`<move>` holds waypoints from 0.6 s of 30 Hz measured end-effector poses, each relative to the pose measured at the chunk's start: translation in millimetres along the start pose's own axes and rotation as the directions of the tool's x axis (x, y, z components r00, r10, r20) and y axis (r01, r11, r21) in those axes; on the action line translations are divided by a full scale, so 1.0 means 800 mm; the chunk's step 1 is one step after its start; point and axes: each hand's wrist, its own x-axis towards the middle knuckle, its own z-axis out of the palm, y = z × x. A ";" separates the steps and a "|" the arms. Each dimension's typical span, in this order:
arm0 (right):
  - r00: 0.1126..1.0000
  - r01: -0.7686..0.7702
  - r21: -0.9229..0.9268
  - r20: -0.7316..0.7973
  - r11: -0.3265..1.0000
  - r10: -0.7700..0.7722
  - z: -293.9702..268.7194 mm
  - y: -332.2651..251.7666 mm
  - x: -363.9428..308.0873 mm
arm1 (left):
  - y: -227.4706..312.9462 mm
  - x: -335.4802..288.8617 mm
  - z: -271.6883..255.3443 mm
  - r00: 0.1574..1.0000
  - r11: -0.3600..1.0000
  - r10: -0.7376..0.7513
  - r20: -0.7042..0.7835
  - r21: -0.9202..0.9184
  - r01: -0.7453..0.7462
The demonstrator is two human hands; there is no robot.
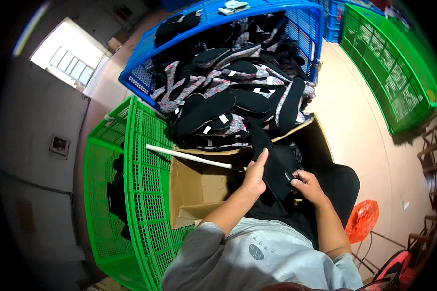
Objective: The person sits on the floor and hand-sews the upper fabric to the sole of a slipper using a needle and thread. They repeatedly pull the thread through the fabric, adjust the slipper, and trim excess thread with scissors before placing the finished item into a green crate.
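Note:
A long black fabric piece with a small label, shaped like a slipper sole, [275, 167] is held in front of my body. My left hand [255, 175] grips its left edge, thumb along the top. On the other edge, beside the label, my right hand [307, 185] pinches the cloth. Fingers under the piece are hidden. Dark cloth lies below my hands. Past them, a heap of black slipper-like pieces with patterned grey and red fabric and white tags [206, 112] fills a tipped blue crate [317, 34].
An opened cardboard box [179, 186] stands close at left, with a white tube [191, 157] across its edge. Left of it is a green crate [153, 213] with dark items. Another green crate [383, 70] stands at far right. A red plastic bag [363, 222] hangs near my right elbow.

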 end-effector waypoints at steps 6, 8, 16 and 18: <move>0.981 0.092 0.080 -0.177 0.993 -0.077 -0.006 0.025 -0.005 | -0.021 -0.011 0.000 0.995 0.997 0.065 0.080 0.033 -0.068; 0.959 0.182 0.040 -0.227 0.982 -0.169 -0.014 0.040 -0.005 | -0.020 -0.018 0.002 0.991 0.995 0.062 0.123 0.069 -0.071; 0.924 0.363 0.134 -0.182 0.922 -0.337 -0.089 0.085 -0.031 | 0.044 -0.008 -0.055 0.965 0.935 -0.146 0.216 0.349 0.063; 0.903 0.414 0.088 -0.169 0.906 -0.396 -0.100 0.099 -0.028 | 0.047 -0.012 -0.065 0.962 0.907 -0.178 0.206 0.414 0.079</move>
